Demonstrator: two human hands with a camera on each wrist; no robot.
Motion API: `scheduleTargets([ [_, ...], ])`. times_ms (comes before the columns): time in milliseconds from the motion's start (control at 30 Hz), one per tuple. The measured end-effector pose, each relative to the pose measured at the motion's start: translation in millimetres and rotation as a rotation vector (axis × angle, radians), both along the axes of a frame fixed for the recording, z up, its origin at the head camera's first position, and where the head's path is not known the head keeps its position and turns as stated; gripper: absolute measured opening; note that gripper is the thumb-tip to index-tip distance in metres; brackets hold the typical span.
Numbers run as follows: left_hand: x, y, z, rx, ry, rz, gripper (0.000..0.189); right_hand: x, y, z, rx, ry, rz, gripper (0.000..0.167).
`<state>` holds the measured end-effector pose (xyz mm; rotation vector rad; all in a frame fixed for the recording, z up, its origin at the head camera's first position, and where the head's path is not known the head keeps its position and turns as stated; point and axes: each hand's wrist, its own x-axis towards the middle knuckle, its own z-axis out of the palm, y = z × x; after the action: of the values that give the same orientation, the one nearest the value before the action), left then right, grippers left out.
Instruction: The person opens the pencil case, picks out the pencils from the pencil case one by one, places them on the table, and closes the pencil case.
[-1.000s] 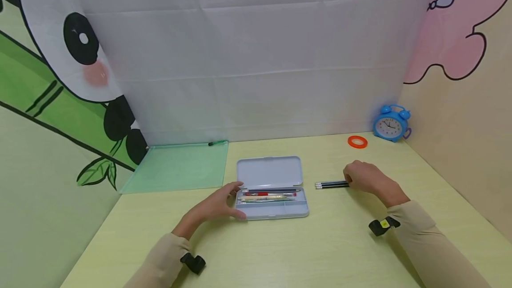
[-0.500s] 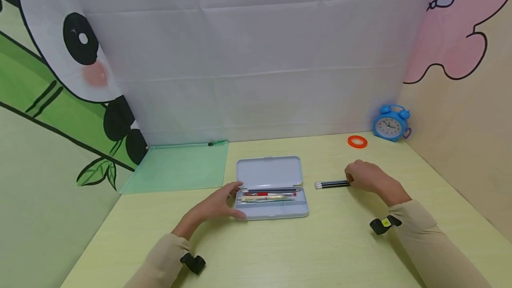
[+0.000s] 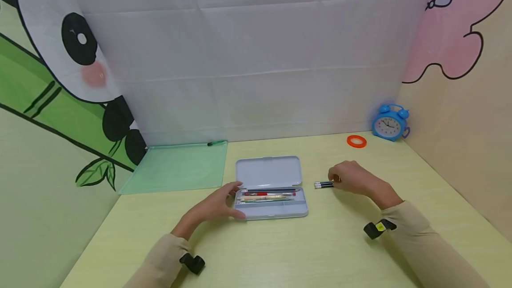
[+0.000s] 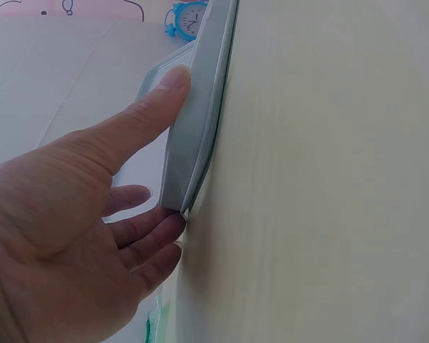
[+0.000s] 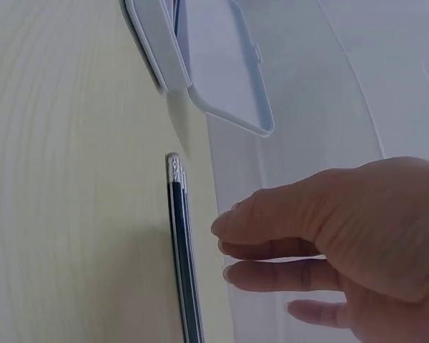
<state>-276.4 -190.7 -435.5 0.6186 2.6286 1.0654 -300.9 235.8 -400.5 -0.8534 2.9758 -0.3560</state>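
Observation:
A pale grey pencil case (image 3: 276,210) lies on the table with its lid (image 3: 269,171) folded back. Inside are several slim pens and pencils (image 3: 268,194). My left hand (image 3: 218,203) holds the case at its left end, thumb (image 4: 154,107) along the front side and fingers round the end. To the right of the case lie a few dark pencils (image 3: 323,185) side by side, their silvery ends toward it. Just over them is my right hand (image 3: 354,179). In the right wrist view its loosely bent fingers stand a little apart from the pencils (image 5: 186,257), holding nothing.
At the back right stands a blue alarm clock (image 3: 388,122), with an orange ring (image 3: 356,141) beside it. A translucent green zip folder (image 3: 176,168) lies at the back left. A white sheet (image 3: 256,57) hangs behind the table (image 3: 272,252).
My right hand has shifted left along the pencils, toward their silvery ends, and now covers more of them. The left hand and the pencil case have stayed in place.

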Motion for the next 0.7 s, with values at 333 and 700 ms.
scheduleTargets([
  [333, -1.2, 0.0, -1.5, -0.011, -0.003, 0.003, 0.101, 13.8, -47.4, -3.2, -0.193, 0.012, 0.247, 0.009],
  [700, 0.8, -0.5, -0.3, 0.002, -0.011, 0.002, 0.1, 19.4, -91.7, -9.6, -0.131, 0.024, 0.31, 0.005],
])
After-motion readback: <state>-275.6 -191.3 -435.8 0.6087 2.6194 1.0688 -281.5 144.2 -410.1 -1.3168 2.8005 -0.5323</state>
